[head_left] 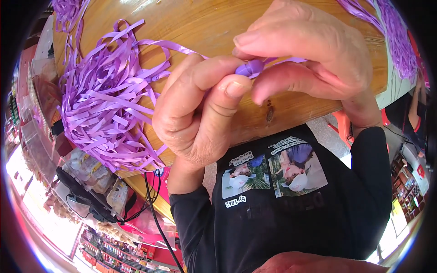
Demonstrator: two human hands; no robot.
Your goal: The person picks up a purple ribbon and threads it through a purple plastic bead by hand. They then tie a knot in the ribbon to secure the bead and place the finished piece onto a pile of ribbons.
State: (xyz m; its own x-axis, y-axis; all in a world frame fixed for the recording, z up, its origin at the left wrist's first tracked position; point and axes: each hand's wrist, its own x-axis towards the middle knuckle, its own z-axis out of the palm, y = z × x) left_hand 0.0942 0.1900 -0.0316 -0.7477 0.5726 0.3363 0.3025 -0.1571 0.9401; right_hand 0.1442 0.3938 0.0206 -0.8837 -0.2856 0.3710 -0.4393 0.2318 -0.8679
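A small rounded purple plastic piece [247,69] on a purple ribbon is pinched between the thumb and forefinger of my left hand [198,107]. To the right, my right hand [318,52] curves around it, thumb and fingers spread apart. One of its fingertips is close to the piece; whether it touches cannot be made out. A short ribbon length [293,60] runs from the piece into the gap of the right hand. Another ribbon strand [175,46] leads leftward from behind my left hand to a large tangled heap of purple ribbons [107,100] on the wooden table [200,25].
More purple ribbons hang at the table's far right [400,50], with a smaller bunch [68,11] at the far left. Beyond the left edge are clear plastic bags [93,170] and a black cable [157,216]. An orange stool [342,127] stands below the table's right side.
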